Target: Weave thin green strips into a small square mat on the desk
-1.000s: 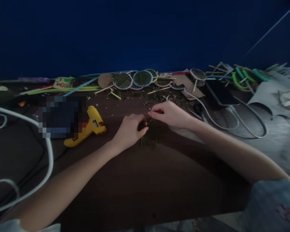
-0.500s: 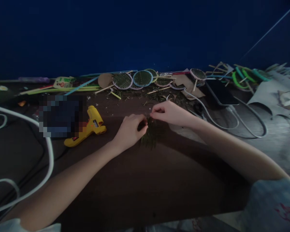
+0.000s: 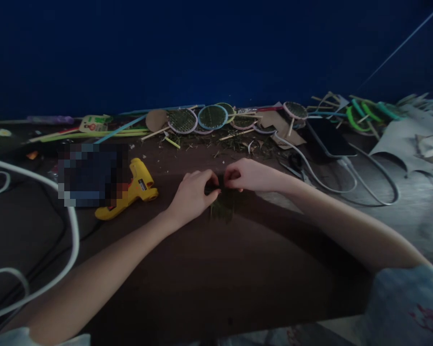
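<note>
In the middle of the dark table, my left hand (image 3: pixel 193 194) curls with its thumb and fingers pinched at the edge of a dark green bundle of thin strips (image 3: pixel 222 210). The strips look like grass or leaf and fan out below the fingertips; dim light blurs their detail. Close by on the right, my right hand (image 3: pixel 250 175) is closed, its fingertips bent down at the upper edge of the same strips. What lies between those fingers is hidden. A small gap parts the two hands.
A yellow glue gun (image 3: pixel 142 182) lies left, beside a blurred-out dark object (image 3: pixel 92 173). Along the back are small round fans (image 3: pixel 212 117) with coloured rims, plus green scraps. A phone (image 3: pixel 330 138) on a white cable, scissors (image 3: pixel 294 166) and white sheets (image 3: pixel 411 139) are right.
My right hand has moved slightly down, its fingers now curled lower over the green strips. My left hand stays nearly in place.
</note>
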Available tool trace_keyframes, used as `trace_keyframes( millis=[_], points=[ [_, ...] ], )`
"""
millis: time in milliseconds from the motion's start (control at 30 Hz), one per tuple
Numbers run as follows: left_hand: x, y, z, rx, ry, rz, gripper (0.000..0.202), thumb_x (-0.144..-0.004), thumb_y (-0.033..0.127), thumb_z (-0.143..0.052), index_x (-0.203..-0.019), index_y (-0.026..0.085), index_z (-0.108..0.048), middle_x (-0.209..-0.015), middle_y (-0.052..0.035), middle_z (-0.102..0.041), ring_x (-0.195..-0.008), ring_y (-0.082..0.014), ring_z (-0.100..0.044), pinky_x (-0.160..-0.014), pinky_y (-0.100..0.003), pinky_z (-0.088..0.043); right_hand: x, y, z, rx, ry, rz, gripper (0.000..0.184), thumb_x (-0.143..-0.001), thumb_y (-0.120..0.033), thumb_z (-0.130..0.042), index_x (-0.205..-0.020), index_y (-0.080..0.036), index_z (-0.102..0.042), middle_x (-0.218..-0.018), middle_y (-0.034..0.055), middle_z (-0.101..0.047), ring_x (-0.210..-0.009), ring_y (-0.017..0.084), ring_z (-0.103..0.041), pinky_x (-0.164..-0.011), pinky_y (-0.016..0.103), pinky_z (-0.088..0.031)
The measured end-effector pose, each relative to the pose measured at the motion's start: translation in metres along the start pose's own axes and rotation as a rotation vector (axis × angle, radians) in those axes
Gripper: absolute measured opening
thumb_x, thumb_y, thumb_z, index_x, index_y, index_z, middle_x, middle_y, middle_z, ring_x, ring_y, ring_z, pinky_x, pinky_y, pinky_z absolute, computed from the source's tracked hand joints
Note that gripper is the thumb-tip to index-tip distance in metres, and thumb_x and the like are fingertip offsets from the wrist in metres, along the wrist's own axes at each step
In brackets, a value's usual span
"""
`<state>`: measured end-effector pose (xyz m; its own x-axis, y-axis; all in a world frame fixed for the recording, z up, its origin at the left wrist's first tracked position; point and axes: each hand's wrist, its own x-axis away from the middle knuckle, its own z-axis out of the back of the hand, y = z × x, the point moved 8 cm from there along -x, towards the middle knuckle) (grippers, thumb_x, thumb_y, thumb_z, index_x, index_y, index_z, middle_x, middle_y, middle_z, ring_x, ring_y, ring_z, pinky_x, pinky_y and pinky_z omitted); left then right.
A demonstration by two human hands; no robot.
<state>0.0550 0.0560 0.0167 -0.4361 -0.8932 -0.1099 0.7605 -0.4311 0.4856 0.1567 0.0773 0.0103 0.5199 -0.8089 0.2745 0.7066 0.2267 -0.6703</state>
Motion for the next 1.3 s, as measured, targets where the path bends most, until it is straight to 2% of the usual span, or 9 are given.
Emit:
trace_keyframes(
  millis=[300,533,667,767,867,1033,1300],
  points=[
    [0.0,0.0,-0.001,-0.011,0.008,-0.022,0.01,-0.074,0.023,-0.059,-0.082,0.018,-0.056,-0.081,-0.0004,-0.061,-0.079,-0.0178,-0.055,-0.075,-0.031,-0.038,0.0,-0.004,-0.002,0.037,0.03,0.017,0.018,-0.065,-0.016,-0.048,-0.078,-0.015,-0.06,-0.056,-0.0014,-0.056,-0.052,0.008,-0.049,-0.049,0.02,-0.033],
    [0.0,-0.001,-0.002,-0.028,-0.002,-0.024,0.011,-0.075,0.024,-0.059,-0.083,0.018,-0.056,-0.083,-0.0009,-0.062,-0.081,-0.0183,-0.055,-0.075,-0.031,-0.037,-0.001,-0.007,-0.001,0.111,0.057,0.016,0.021,-0.066,-0.019,-0.048,-0.08,-0.014,-0.063,-0.07,0.0025,-0.062,-0.061,0.011,-0.052,-0.055,0.022,-0.034],
    [0.001,0.0,-0.001,-0.023,-0.003,-0.032,0.01,-0.076,0.024,-0.059,-0.084,0.018,-0.056,-0.084,-0.0009,-0.062,-0.082,-0.0182,-0.055,-0.076,-0.032,-0.037,-0.004,-0.006,-0.002,-0.023,0.025,0.022,0.019,-0.064,-0.015,-0.048,-0.081,-0.015,-0.057,-0.07,0.0016,-0.062,-0.063,0.011,-0.052,-0.056,0.022,-0.035],
    [0.0,0.0,-0.001,-0.014,-0.015,-0.018,0.009,-0.076,0.023,-0.058,-0.083,0.018,-0.056,-0.084,-0.0012,-0.062,-0.082,-0.0186,-0.055,-0.076,-0.032,-0.037,-0.004,-0.006,-0.003,-0.14,0.023,0.022,0.024,-0.063,-0.012,-0.046,-0.087,-0.018,-0.046,-0.053,-0.0052,-0.052,-0.049,0.009,-0.043,-0.048,0.022,-0.029],
    [0.0,0.001,-0.001,0.001,-0.025,-0.013,0.009,-0.076,0.023,-0.059,-0.082,0.018,-0.056,-0.083,-0.0016,-0.062,-0.082,-0.0191,-0.056,-0.076,-0.033,-0.037,-0.003,-0.01,-0.003,-0.209,0.052,0.067,0.022,-0.066,-0.01,-0.045,-0.084,-0.02,-0.038,-0.048,-0.0086,-0.044,-0.046,0.008,-0.037,-0.048,0.022,-0.028],
    [-0.001,0.003,0.0,-0.013,-0.028,-0.031,0.007,-0.076,0.024,-0.058,-0.078,0.017,-0.055,-0.078,-0.0013,-0.061,-0.078,-0.0186,-0.056,-0.073,-0.032,-0.038,-0.003,-0.017,-0.003,-0.32,0.127,0.164,0.018,-0.07,-0.014,-0.047,-0.08,-0.021,-0.034,-0.055,-0.0075,-0.046,-0.051,0.008,-0.04,-0.052,0.022,-0.03],
    [-0.002,0.002,-0.001,-0.057,-0.038,-0.029,0.009,-0.076,0.026,-0.057,-0.076,0.017,-0.053,-0.074,-0.0016,-0.057,-0.074,-0.0186,-0.054,-0.07,-0.031,-0.037,-0.003,-0.02,-0.004,-0.371,0.178,0.209,0.019,-0.072,-0.014,-0.048,-0.077,-0.021,-0.031,-0.054,-0.0084,-0.041,-0.05,0.007,-0.041,-0.05,0.021,-0.031]
  ],
)
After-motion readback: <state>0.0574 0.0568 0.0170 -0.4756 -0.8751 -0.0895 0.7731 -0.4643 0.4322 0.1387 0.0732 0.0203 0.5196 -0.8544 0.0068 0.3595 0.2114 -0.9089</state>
